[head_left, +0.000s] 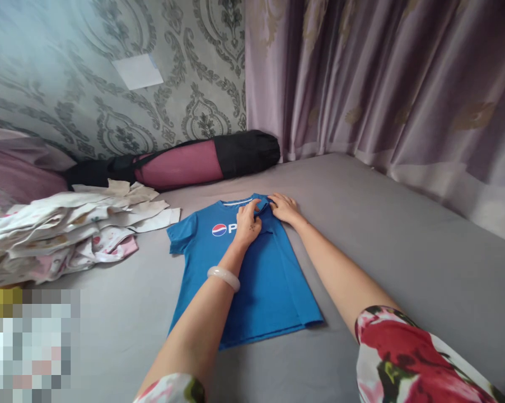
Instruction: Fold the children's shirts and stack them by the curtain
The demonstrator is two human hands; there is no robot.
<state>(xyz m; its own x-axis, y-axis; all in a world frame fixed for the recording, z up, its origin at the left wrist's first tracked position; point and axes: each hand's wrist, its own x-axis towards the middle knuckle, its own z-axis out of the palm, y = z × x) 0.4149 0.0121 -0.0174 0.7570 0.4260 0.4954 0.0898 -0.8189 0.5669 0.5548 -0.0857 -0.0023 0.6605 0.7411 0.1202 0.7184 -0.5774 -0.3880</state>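
A blue T-shirt with a round red, white and blue logo lies spread on the grey bed sheet, collar facing away from me. Its left sleeve sticks out to the side, while the right sleeve is folded inward over the chest. My left hand, with a pale bangle at the wrist, is closed on the folded sleeve cloth and covers part of the printed lettering. At the right shoulder edge rests my right hand, fingers stretched out and touching the fabric. Its fingertips are partly hard to make out.
Left of the shirt lies a loose pile of pale clothes. A long black and maroon bag stretches along the patterned wall. Purple curtains hang at the bed's far right edge. A blurred patch hides the lower left corner.
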